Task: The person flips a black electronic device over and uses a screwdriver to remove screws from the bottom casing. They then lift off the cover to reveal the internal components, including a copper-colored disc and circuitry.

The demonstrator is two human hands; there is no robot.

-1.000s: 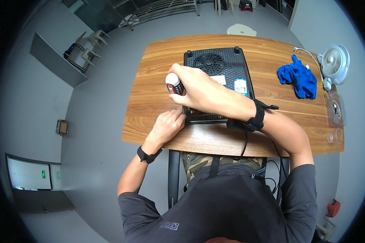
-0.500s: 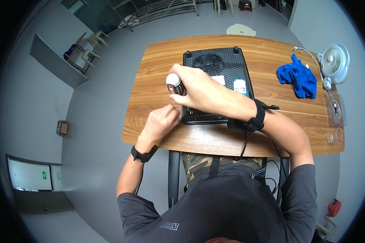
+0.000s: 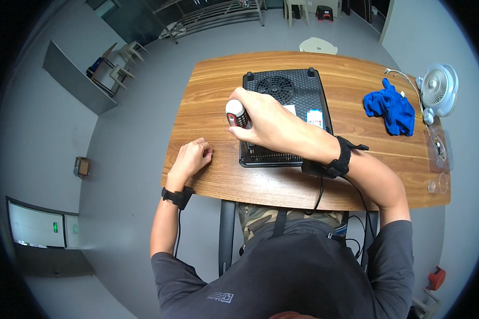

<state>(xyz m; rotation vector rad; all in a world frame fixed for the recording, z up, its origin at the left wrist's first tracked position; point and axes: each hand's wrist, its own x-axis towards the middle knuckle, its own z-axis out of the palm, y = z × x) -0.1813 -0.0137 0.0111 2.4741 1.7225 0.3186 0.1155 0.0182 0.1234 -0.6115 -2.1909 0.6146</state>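
An induction cooktop [image 3: 316, 93], black and boxy, lies on the table with its vented underside up: a round fan grille, short feet and pale labels show. My right hand [image 3: 261, 118] is wrapped round a thick screwdriver [image 3: 236, 112] with a white end cap and a black and red body. It is held over the cooktop's left edge, and its tip is hidden beneath the hand. My left hand [image 3: 191, 158] rests on the tabletop left of the cooktop, apart from it. Its fingers are curled with the tips pressed together; whatever they pinch, if anything, is too small to make out.
The wooden table [image 3: 207, 85] carries a crumpled blue cloth [image 3: 391, 106], a white fan [image 3: 437, 87] with its cord, and a clear plastic tray [image 3: 439, 151] along the right side. Black cables [image 3: 319, 194] hang over the front edge. A pale stool [image 3: 318, 46] stands beyond the table.
My left hand has moved left, away from the cooktop's near left corner, onto the bare wood. My right hand still grips the screwdriver at the cooktop's left edge. The view has shifted slightly.
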